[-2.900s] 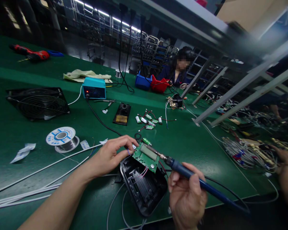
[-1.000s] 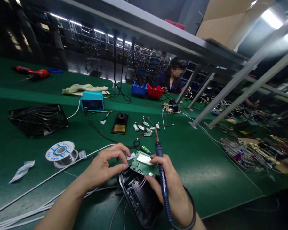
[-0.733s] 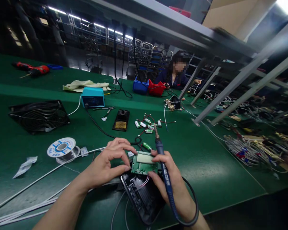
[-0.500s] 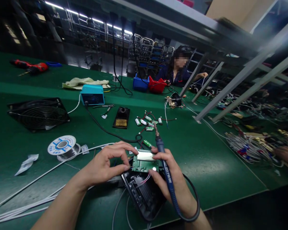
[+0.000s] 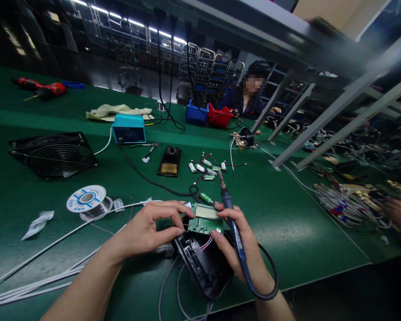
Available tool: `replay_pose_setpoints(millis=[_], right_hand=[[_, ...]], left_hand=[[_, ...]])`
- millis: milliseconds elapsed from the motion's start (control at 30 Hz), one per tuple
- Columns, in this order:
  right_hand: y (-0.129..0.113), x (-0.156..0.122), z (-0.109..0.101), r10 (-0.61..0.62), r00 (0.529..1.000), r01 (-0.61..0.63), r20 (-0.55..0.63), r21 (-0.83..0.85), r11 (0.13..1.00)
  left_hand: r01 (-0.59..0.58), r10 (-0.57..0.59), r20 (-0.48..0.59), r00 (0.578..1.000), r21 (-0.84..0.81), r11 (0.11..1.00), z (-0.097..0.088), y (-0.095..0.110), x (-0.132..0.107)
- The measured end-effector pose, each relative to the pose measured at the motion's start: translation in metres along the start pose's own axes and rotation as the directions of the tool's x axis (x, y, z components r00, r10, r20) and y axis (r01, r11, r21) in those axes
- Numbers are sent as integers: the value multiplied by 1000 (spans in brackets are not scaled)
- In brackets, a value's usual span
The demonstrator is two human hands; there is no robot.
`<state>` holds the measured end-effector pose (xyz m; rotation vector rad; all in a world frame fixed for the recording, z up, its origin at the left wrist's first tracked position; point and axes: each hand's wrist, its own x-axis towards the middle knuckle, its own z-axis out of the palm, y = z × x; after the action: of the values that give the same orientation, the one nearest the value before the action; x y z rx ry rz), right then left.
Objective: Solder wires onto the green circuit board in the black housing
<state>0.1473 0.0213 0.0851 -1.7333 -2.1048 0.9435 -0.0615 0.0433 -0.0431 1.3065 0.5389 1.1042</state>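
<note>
A green circuit board (image 5: 198,226) with a pale display (image 5: 206,212) is held up between my two hands. The fingertips and thumb of my left hand (image 5: 150,226) close on its left edge. My right hand (image 5: 249,247) grips the board's right edge with thumb and fingers, and a soldering iron (image 5: 234,236) lies across that same hand, tip pointing up and away. Thin wires run from the board into an open black plastic housing (image 5: 209,272) just beneath it. Behind the board lies a green battery (image 5: 206,198), partly hidden by it.
Several small batteries with leads (image 5: 207,168) lie beyond the iron's tip, near a soldering stand (image 5: 169,161). A solder spool (image 5: 88,200), fan (image 5: 53,156) and blue soldering station (image 5: 129,128) are leftward. White cables (image 5: 30,292) cross the front left. A co-worker's hand (image 5: 399,218) is at right.
The board has tipped, and its display looks duller than before. Both hands and the iron have shifted slightly right in view. The far co-worker's raised hand has come down.
</note>
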Motion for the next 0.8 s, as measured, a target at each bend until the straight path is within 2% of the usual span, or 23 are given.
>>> replay_pose_setpoints(millis=[233,367,533,633,733,800], right_hand=[[-1,-2,1,-6,1000,6,-24,-7,1000],[1,-2,2,-1,1000,1,-22,-19,1000],[-2,-4,4,-21,998,19,-51,-48,999],[-5,-9,4,-24,980,15,-197,-47,999],[-8,-16,5,62,930,-15,-363,130,991],[-11,-19,4,94,899,21,-427,258,966]], left_hand=[[41,-38,-114,993,31,999,3,-2,3],[99,-92,-87,992,84,992,1,-4,4],[121,-117,-75,990,61,991,1,-2,3],[111,-109,-90,990,21,994,2,-1,4],[106,-103,-115,988,21,994,3,-2,5],[108,-106,-128,986,13,994,4,-3,5]])
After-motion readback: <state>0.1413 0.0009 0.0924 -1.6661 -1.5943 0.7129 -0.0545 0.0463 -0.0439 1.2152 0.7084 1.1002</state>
